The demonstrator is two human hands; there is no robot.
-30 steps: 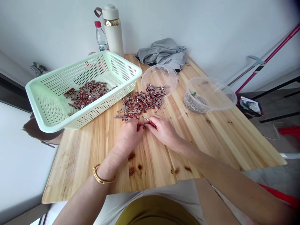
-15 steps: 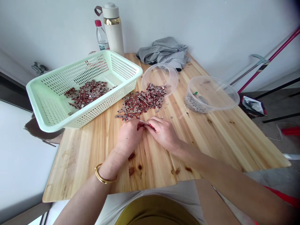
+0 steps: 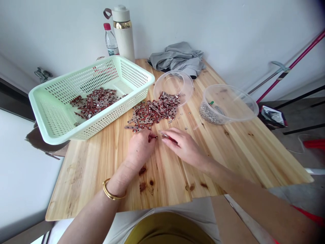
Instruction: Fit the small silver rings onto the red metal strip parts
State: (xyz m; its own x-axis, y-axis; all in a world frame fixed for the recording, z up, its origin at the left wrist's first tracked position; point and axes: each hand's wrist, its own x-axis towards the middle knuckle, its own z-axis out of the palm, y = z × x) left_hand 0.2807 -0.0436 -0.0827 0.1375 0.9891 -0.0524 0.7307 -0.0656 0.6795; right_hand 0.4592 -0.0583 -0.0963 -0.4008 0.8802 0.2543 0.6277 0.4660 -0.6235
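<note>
My left hand (image 3: pixel 141 146) is closed in a pinch on a small reddish-brown strip part (image 3: pixel 155 137), most of it hidden by the fingers. To its right, my right hand (image 3: pixel 183 146) grips a slim red-handled tool with a metal tip (image 3: pixel 165 135); its exact kind is hard to make out. A small gap separates the tool from the pinched part. Just beyond both hands lies a pile of reddish-brown strips with metal pieces (image 3: pixel 149 113), partly spilling from a tipped clear round tub (image 3: pixel 186 83).
A pale green basket (image 3: pixel 111 118) with more strips stands left. At right, a clear tub (image 3: pixel 241 115) holds small metal pieces and something green. A white flask (image 3: pixel 125 40), a plastic bottle (image 3: pixel 110 40) and grey cloth (image 3: pixel 177 57) lie at the back. Loose metal bits (image 3: pixel 186 128) dot the wooden table.
My right hand has drawn back slightly to the right, taking the tool's tip away from my left fingers. The left hand has stayed nearly in place.
</note>
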